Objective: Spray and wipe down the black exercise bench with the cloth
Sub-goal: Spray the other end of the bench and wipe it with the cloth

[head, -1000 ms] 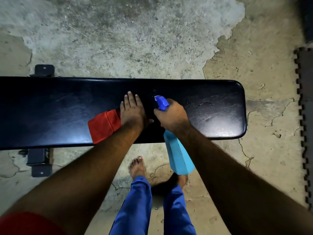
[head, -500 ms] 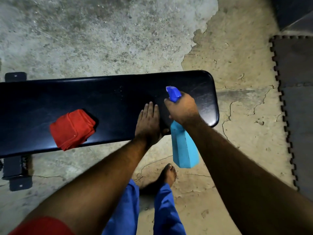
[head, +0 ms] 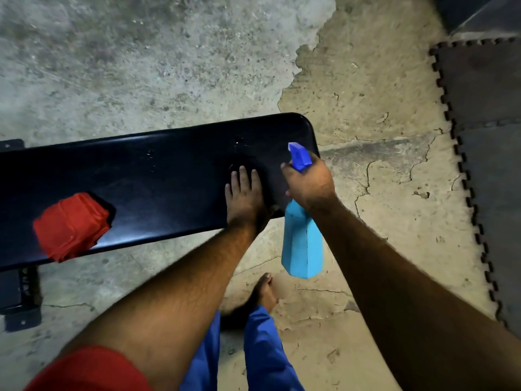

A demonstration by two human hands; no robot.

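Note:
The black exercise bench [head: 158, 176] runs across the view from the left edge to a rounded right end. A folded red cloth [head: 72, 225] lies on its left part near the front edge, with no hand on it. My left hand [head: 244, 197] rests flat on the pad near the right end, fingers straight. My right hand [head: 308, 183] grips the neck of a light blue spray bottle [head: 303, 241] with a darker blue nozzle, held over the bench's right end and pointing toward the pad. Small wet droplets glint on the pad beyond my left hand.
The floor is cracked bare concrete. The bench's black metal foot [head: 19, 303] stands at the lower left. Dark interlocking floor mats [head: 490, 153] cover the right side. My bare foot [head: 265, 292] and blue trouser legs are just in front of the bench.
My left hand left the red cloth and slid right along the pad to the bench's end. The right hand with the bottle moved right too. Droplets now show on the pad.

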